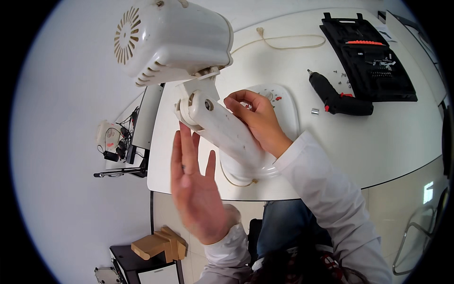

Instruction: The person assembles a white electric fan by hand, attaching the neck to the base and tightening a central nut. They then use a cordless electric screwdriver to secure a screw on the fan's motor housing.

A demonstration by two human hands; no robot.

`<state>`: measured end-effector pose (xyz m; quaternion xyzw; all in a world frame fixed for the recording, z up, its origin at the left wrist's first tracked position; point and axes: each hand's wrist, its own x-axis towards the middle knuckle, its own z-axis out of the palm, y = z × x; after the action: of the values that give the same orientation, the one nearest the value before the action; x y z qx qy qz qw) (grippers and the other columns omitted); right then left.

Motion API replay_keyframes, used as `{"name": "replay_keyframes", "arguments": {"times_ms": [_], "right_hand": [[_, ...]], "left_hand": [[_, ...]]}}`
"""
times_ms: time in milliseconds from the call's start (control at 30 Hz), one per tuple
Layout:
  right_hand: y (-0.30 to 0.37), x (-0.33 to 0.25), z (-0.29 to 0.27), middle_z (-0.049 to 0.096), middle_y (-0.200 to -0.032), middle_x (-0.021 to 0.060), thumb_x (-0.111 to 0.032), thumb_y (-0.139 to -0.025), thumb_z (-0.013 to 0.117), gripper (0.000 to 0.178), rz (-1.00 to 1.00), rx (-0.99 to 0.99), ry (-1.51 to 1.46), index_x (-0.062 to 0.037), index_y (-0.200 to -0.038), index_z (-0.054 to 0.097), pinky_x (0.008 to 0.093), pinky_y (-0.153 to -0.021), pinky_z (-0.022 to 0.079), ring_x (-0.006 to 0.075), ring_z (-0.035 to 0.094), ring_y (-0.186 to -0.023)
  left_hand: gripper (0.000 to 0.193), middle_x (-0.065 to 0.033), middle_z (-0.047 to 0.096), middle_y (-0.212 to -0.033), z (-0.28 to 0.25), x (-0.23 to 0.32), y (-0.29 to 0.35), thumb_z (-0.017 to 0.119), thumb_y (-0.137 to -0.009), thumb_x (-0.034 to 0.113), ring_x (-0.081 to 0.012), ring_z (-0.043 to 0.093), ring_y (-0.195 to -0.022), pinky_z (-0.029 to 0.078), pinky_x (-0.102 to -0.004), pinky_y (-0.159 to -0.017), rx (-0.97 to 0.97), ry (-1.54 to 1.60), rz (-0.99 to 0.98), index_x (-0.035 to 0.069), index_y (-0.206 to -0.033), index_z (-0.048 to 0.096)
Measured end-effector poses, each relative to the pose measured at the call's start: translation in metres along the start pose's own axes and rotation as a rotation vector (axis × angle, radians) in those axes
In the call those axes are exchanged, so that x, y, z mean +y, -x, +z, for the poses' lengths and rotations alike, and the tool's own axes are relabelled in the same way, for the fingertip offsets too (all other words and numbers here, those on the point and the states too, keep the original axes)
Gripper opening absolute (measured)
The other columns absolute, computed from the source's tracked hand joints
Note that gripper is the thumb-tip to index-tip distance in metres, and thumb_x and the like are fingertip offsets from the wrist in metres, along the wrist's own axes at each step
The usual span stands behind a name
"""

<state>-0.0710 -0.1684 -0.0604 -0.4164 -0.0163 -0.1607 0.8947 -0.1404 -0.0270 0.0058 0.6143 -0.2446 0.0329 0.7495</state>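
Observation:
A white electric fan stands tilted on the table, its vented motor housing (184,40) at the top and its neck (227,128) slanting down to a rounded base (286,111). Beside the upper right side of the neck, my right hand (260,116) has its fingers curled and pressed together; whatever is in the pinch is hidden. My left hand (196,184) is open, palm in view and fingers spread. Its fingertips reach the underside of the neck's hinge joint (189,111). A round hole with a dark inside shows in the side of that joint.
A black cordless screwdriver (338,97) lies on the right, near a silver socket (315,111) and several loose screws (343,75). Beyond it is an open black bit case (373,61). A pale cord (298,46) loops at the back. Cardboard boxes (161,244) sit lower left.

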Motion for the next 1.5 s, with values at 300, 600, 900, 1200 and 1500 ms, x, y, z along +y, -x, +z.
{"name": "replay_keyframes", "arguments": {"times_ms": [300,600,900,1200,1500], "right_hand": [[0.001,-0.001,0.003,0.06,-0.085,0.0028,-0.026,-0.085,0.067,0.03,0.012,-0.003,0.04,0.0008,-0.096,0.06,0.0228,-0.061,0.046,0.0077,0.057,-0.067],[0.0,0.001,0.002,0.057,-0.082,0.0001,-0.026,-0.085,0.068,0.029,0.027,-0.024,-0.008,-0.0013,-0.098,0.059,0.0192,-0.058,0.047,0.0046,0.055,-0.063],[0.0,0.001,0.001,0.056,-0.083,-0.0007,-0.024,-0.085,0.068,0.028,0.027,-0.025,-0.052,-0.0012,-0.097,0.059,0.0191,-0.058,0.047,0.0044,0.056,-0.065],[0.0,0.001,0.001,0.06,-0.089,0.0039,-0.027,-0.085,0.068,0.032,0.021,-0.035,-0.05,0.0014,-0.097,0.059,0.0228,-0.063,0.048,0.0098,0.06,-0.069],[0.001,-0.002,0.001,0.057,-0.086,0.0005,-0.024,-0.085,0.068,0.027,0.062,-0.041,-0.059,-0.0017,-0.097,0.058,0.0208,-0.06,0.048,0.0067,0.057,-0.066]], "left_hand": [[0.08,-0.0335,-0.005,-0.147,-0.039,0.076,-0.038,0.043,-0.091,0.031,-0.0409,-0.002,-0.14,0.0,-0.0687,-0.104,-0.271,0.568,-0.426,-0.011,-0.141,-0.003],[0.064,-0.0338,0.034,-0.136,-0.053,0.087,-0.07,0.041,-0.092,0.033,-0.0399,0.025,-0.135,0.024,-0.0605,-0.105,-0.302,0.336,-0.687,-0.011,-0.136,0.027],[0.061,-0.0304,0.046,-0.127,-0.041,0.101,-0.111,0.034,-0.094,0.037,-0.0369,0.039,-0.127,0.037,-0.0552,-0.098,-0.531,0.039,-0.761,-0.007,-0.137,0.031],[0.059,-0.0162,0.049,-0.129,-0.04,0.068,-0.093,0.046,-0.091,0.031,-0.0264,0.045,-0.123,0.037,-0.0481,-0.101,-0.322,-0.126,-0.425,-0.003,-0.137,0.031],[0.052,-0.0177,0.058,-0.117,-0.045,0.031,-0.067,0.059,-0.084,0.006,-0.0238,0.052,-0.113,0.032,-0.0391,-0.103,-0.205,-0.638,0.297,-0.005,-0.13,0.037]]}}
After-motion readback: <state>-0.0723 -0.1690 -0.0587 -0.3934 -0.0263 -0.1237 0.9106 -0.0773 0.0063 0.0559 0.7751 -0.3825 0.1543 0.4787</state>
